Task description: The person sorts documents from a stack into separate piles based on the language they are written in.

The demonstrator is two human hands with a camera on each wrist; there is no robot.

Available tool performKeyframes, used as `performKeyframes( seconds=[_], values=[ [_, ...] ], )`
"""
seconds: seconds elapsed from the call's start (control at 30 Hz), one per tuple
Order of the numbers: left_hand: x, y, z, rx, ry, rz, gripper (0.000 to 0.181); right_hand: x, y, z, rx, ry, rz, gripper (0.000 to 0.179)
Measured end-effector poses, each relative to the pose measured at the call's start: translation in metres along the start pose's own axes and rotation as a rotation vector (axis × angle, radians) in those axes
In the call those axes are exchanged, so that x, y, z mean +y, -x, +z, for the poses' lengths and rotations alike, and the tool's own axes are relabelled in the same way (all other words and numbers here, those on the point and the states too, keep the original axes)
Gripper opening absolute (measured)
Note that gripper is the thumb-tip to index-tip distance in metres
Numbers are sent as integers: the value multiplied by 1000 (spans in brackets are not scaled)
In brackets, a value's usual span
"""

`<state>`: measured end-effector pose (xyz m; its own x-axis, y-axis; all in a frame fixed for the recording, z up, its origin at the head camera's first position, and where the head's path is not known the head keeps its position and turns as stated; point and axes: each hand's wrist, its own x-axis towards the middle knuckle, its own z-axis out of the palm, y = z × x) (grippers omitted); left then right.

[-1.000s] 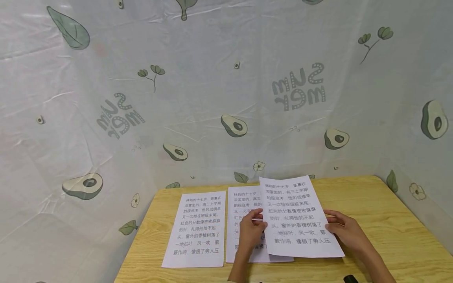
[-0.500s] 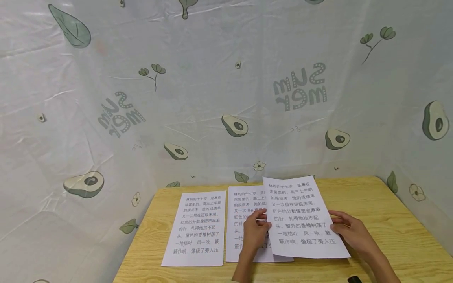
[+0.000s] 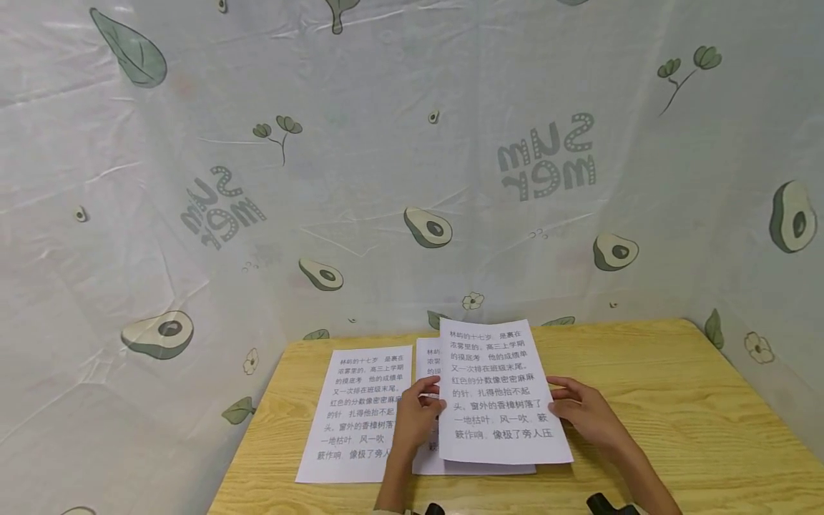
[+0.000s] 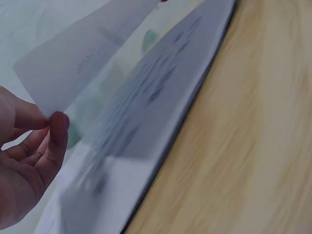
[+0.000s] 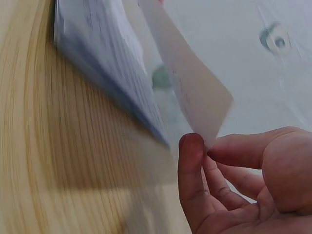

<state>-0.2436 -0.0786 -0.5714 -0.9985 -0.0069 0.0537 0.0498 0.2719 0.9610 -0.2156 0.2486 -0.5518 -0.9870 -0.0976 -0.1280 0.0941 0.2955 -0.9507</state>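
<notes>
A printed sheet of paper [image 3: 496, 393] is held up by both hands above a stack of printed paper [image 3: 426, 458]. My left hand [image 3: 415, 422] pinches its left edge between thumb and fingers. At the opposite edge, my right hand [image 3: 587, 413] pinches the sheet the same way. In the left wrist view the raised sheet [image 4: 73, 58] stands apart from the stack [image 4: 146, 126] below. The right wrist view also has a gap between the sheet [image 5: 195, 83] and the thick stack [image 5: 102, 63]. Much of the stack is hidden behind the raised sheet.
Another printed paper pile or sheet [image 3: 350, 422] lies to the left, partly covered by my left hand. All of it is on a wood-grain table [image 3: 676, 400]. Behind hangs a pale curtain [image 3: 360, 179] with avocado prints. Dark wrist devices [image 3: 601, 504] show at the bottom edge.
Both hands first drifted slightly right with the sheet, then moved left, bringing it over the middle stack. The left paper and the stack have stayed in place.
</notes>
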Motion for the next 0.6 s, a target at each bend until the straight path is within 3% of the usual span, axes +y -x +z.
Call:
performKeyframes(
  seconds=[0.37, 0.6],
  values=[
    [-24, -3, -96, 52, -94, -19, 46, -33, -23, 83, -79, -124, -42, 63],
    [-39, 3, -147, 64, -97, -64, 46, -41, -35, 137, -44, -138, -28, 58]
  ],
)
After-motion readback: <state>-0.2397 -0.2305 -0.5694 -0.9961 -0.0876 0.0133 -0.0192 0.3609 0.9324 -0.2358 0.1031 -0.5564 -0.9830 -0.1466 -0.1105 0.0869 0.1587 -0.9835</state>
